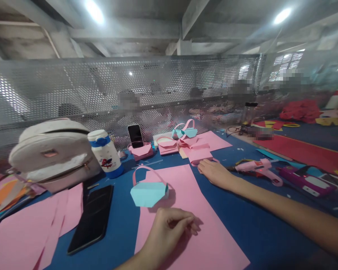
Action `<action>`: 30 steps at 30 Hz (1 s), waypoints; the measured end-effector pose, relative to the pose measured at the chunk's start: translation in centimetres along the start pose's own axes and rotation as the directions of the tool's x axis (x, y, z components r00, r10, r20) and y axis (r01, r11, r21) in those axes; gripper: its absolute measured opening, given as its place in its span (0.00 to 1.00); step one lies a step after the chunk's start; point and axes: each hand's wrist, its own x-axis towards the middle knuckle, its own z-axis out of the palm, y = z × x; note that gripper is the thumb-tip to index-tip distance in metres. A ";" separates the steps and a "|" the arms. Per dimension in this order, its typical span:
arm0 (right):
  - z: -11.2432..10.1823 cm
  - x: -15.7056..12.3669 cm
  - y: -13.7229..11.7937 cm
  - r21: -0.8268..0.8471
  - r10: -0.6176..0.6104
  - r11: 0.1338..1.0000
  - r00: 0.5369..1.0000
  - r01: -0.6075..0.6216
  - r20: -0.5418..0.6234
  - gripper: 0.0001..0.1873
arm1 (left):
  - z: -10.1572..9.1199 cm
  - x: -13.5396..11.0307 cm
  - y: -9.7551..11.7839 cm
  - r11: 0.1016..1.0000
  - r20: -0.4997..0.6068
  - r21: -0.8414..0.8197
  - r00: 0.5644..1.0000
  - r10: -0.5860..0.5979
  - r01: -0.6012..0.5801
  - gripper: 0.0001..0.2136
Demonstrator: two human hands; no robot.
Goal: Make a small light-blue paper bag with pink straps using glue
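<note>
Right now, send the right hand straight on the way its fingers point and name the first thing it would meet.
Likely the pink folded-paper piece close by the right hand, though one view leaves depth and contact unclear.

Across the top of the frame, a grey concrete ceiling [141, 13] is stretching, and thick beams [195, 17] are crossing it. One white lamp [94, 11] is glowing at upper left, another lamp [282, 15] at upper right. A perforated metal screen [157, 77] is standing across the middle, behind the blue worktop [124, 232]. At the right, above the middle, a window [285, 62] is showing bright panes.
</note>
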 end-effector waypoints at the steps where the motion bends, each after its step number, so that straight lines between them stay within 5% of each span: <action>1: 0.1 0.0 0.0 -0.012 -0.008 1.000 1.000 0.008 0.000 0.10 | 0.0 0.0 -0.2 1.000 -0.001 -0.028 1.000 0.000 0.000 0.12; 8: -0.2 -0.2 0.2 -0.018 -0.013 1.000 0.999 0.013 -0.029 0.11 | 0.0 0.0 -0.7 0.990 0.005 -0.143 1.000 -0.002 0.003 0.09; 22: 0.5 -0.5 1.0 0.150 0.083 0.986 0.992 -0.068 -0.096 0.09 | 0.1 0.2 -0.3 0.993 0.001 -0.119 1.000 -0.010 0.010 0.09; 30: -0.1 -0.3 0.5 0.101 0.065 0.993 0.996 -0.059 -0.053 0.10 | 0.0 0.3 -0.4 0.996 0.015 -0.090 1.000 -0.007 0.008 0.10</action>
